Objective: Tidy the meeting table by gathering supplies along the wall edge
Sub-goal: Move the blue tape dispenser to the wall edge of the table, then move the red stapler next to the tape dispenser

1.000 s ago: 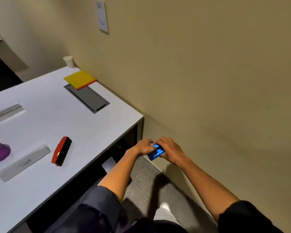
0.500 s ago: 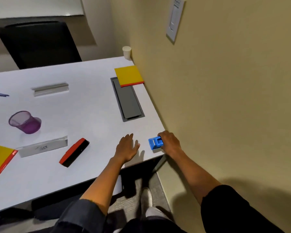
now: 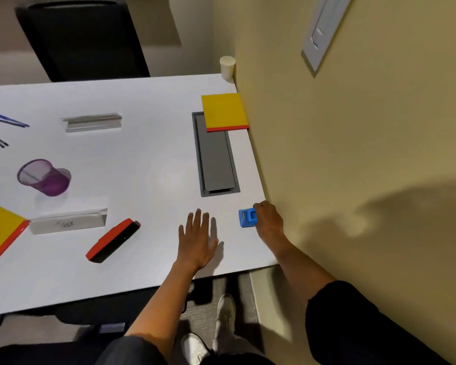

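White table [image 3: 121,259] fills the view. L hand [image 3: 196,243] flat on it, fingers spread, holding nothing. R hand [image 3: 269,223] curled round small blue stapler [image 3: 247,218], sitting on tabletop near wall edge.

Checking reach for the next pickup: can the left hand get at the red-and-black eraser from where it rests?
Probably yes: the left hand lies flat and empty, with only bare table between it and the eraser.

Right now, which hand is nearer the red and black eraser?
Left. The left hand lies flat just right of the eraser; the right hand is farther, by the wall.
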`<state>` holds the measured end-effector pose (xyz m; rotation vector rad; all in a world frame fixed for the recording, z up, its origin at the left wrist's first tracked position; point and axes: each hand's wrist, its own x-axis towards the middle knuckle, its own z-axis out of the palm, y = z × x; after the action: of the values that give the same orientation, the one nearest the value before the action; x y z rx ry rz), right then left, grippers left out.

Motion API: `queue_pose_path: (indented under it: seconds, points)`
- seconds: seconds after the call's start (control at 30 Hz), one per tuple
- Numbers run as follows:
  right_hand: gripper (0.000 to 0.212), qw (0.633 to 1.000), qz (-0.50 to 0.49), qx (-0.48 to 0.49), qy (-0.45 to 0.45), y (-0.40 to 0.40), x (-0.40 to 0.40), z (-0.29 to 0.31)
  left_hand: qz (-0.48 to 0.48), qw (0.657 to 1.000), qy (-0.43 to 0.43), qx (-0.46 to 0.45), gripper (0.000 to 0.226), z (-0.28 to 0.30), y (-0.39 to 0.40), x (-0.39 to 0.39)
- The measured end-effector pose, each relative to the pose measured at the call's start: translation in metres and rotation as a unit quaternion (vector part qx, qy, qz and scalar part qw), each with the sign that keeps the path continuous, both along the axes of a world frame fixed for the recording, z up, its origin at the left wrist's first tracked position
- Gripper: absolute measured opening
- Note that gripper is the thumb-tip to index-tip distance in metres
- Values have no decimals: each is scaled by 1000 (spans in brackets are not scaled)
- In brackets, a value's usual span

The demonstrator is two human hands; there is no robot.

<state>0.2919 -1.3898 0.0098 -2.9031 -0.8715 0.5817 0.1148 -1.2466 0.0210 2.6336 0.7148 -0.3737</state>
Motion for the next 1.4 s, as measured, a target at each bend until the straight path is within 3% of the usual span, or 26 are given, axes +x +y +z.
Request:
queue_pose_path:
  seconds: [0.57, 0.67, 0.77, 0.87, 1.1, 1.4]
  points:
    - [53, 995, 28, -91, -17, 15, 21, -12, 62, 997, 27, -33, 77, -10, 6, 5]
    - [62, 994, 33, -101, -24, 20, 19, -9, 68, 997, 22, -36, 76, -4, 7, -2]
    - [86, 993, 49, -98, -38, 25, 12, -7, 83, 996, 19, -40, 76, 3, 10, -14]
    - [95, 994, 62, -78, -40, 36, -3, 2, 106, 994, 17, -35, 76, 12, 16, -31]
    - [77, 990, 120, 65, -45, 78, -60, 20, 175, 985, 0, 3, 73, 31, 39, -86]
    - [64, 966, 221, 133, 14, 146, -146, 48, 245, 969, -21, 31, 72, 48, 74, -176]
